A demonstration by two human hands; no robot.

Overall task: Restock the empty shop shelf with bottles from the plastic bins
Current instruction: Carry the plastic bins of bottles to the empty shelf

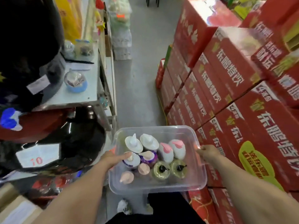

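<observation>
I carry a clear plastic bin [163, 189] in front of me, low in the head view. My left hand [114, 157] grips its left rim and my right hand [208, 152] grips its right rim. Several pump bottles stand upright inside: white ones [149, 142] at the back, two with pink pumps [177, 148], two yellowish ones with black pumps [161, 170], and peach-capped ones [127, 177] at the front left. A purple bottle [149, 157] stands in the middle. No empty shelf is in sight.
Stacked red drink cartons [226, 88] wall the right side of the aisle. On the left a grey shelf [84, 96] carries jars and dark bags. The grey floor aisle [137, 81] runs straight ahead between them.
</observation>
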